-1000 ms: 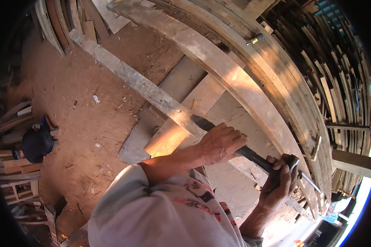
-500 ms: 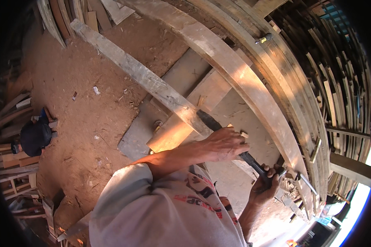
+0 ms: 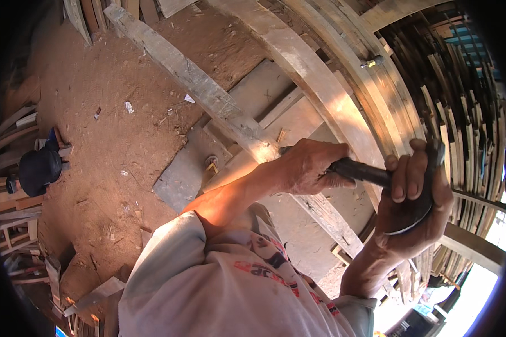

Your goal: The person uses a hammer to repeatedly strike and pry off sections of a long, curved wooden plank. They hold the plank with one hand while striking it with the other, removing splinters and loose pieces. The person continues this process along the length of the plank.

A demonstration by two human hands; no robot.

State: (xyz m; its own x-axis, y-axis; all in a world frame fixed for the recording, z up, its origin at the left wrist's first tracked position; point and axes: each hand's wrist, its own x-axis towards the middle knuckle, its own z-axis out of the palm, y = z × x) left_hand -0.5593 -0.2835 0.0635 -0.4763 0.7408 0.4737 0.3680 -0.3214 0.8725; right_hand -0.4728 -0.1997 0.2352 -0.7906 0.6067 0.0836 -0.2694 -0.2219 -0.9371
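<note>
From my end of the feed, I have a brown dirt floor [image 3: 95, 168] filling much of the left half of the head view. On it I can make out pale scraps [image 3: 129, 106], a small dark scrap [image 3: 97, 113] and scattered chips. Near the middle, a grey panel [image 3: 177, 174] lies flat on the dirt, its edge sharp against the soil. A long weathered beam [image 3: 197, 78] crosses diagonally above floor and panel; I can't tell where it is supported. Toward the lower left, a loose plank [image 3: 98, 295] lies at an angle, and along the left edge I see timber pieces [image 3: 22, 121] heaped together
</note>
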